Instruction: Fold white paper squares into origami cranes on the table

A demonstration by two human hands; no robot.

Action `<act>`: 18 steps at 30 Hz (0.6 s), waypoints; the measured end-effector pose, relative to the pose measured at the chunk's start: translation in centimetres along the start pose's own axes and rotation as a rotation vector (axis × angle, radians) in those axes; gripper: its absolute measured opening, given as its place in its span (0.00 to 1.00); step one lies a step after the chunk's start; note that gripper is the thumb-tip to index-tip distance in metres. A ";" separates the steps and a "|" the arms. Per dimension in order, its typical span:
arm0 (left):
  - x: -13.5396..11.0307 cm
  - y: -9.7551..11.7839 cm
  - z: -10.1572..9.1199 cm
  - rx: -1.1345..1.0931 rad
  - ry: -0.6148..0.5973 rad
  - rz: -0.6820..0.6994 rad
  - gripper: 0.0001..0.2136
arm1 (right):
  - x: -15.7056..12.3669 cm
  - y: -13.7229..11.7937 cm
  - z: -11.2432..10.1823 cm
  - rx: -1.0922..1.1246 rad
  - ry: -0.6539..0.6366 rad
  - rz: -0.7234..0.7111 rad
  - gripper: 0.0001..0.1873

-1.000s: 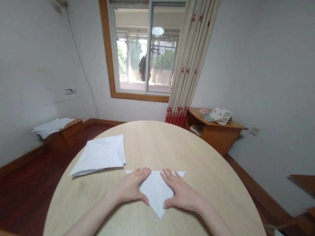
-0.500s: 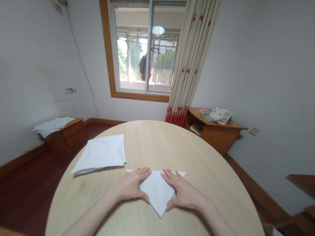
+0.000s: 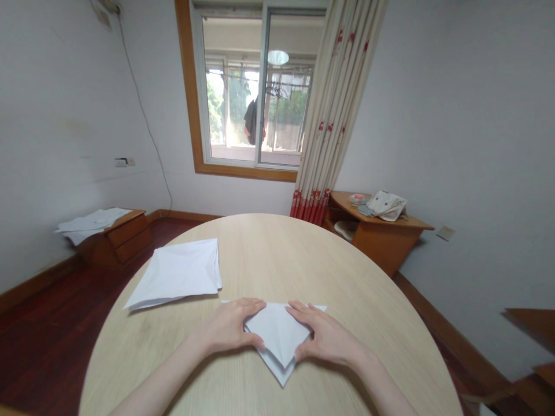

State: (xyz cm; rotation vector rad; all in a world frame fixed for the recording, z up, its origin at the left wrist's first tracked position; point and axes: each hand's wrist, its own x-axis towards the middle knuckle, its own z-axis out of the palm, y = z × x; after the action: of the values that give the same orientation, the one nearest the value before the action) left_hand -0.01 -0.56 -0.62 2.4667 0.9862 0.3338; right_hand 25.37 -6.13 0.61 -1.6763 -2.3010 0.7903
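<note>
Paper (image 3: 277,329), folded, on table (image 3: 364,289), centered btw L hand (image 3: 232,326) and R hand (image 3: 323,332). Straight edge on far side, running approx L-R; pointed tip toward near side. Long axis, as seen, = along far edge, i.e. one hand per end. Neither hand nearer: both in contact, approx mirrored abt middle.

Key relation, best guess: upper layer (image 3: 284,346) vs lower layer (image 3: 276,370). Upper tip short of lower tip, strip of lower showing along near edges. Looks lifted a bit; exact height unclear from this angle.

L hand: fingers lying over far-L part, thumb at near-L edge of upper layer. R hand: same, mirrored, thumb at near-R edge. Both w/ thumb spread away from fingers, side of upper layer in the gap. Pinching or just resting? Can't tell, thumb undersides hidden.

Also: sheet stack (image 3: 182,268), white, beyond and left of L hand, near it, not touching.
</note>
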 end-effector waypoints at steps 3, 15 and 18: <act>0.0 0.1 -0.2 -0.014 0.025 0.025 0.35 | -0.2 0.2 -0.1 0.024 0.050 0.005 0.50; 0.0 -0.7 0.2 0.029 0.184 0.125 0.26 | -0.7 -0.3 -0.7 0.091 0.217 -0.084 0.21; 0.0 -0.9 0.3 0.045 0.253 0.141 0.26 | -0.7 0.2 -0.5 0.138 0.260 -0.057 0.22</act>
State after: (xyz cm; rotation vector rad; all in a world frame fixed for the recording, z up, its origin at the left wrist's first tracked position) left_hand -0.42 -0.14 -1.31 2.5863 0.9276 0.6911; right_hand 25.97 -6.56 1.06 -1.5459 -2.0595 0.6595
